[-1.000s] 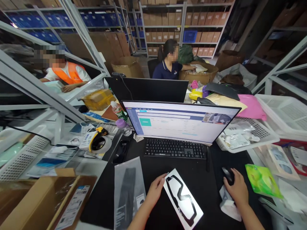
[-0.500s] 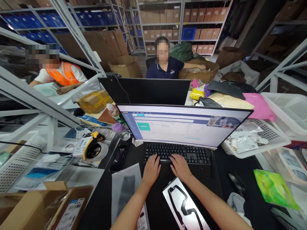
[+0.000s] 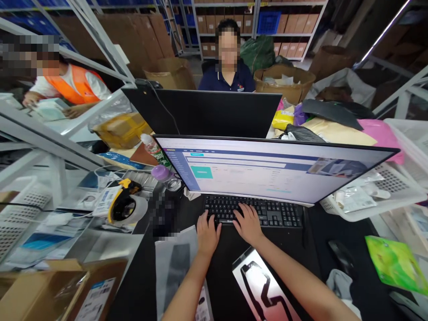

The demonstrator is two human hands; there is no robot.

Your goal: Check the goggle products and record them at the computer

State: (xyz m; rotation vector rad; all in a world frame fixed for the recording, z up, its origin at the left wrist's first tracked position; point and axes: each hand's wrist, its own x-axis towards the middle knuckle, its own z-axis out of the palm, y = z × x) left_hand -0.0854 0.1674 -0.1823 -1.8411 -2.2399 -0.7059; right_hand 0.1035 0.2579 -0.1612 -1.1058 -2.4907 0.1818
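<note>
Basically both hands are down on the keys, and nothing's in either one.

1. Left hand (image 3: 207, 234) sits at the lower left of the black keyboard (image 3: 254, 213), and the right hand (image 3: 248, 224) is just beside it, nearer the middle. Fingers are loosely spread and curved over the keys, so no grip at all.
2. The keyboard lies flat on a black desk (image 3: 224, 272), right under a big curved monitor (image 3: 267, 169) showing a web form. A second monitor (image 3: 200, 113) faces away behind it.
3. At 7 o'clock there's a clear bag with a dark strip inside (image 3: 177, 272). At 5 o'clock, a white card with a black outline printed on it (image 3: 264, 290).
4. At 4 o'clock, a black mouse (image 3: 341, 257) sits near a crumpled white cloth (image 3: 339, 285), with a green pouch (image 3: 396, 265) further out. A white plastic crate (image 3: 371, 196) is around 3.
5. Around 9, there's a yellow-and-black tape dispenser (image 3: 125, 207). The pixelated patch (image 3: 162, 214) left of the keyboard could be anything, honestly.
6. Up at 12, a co-worker in a navy polo (image 3: 227, 78) sits before shelves of cardboard boxes (image 3: 227, 22). At 10, another co-worker in an orange vest (image 3: 72, 84) works at a separate table.
</note>
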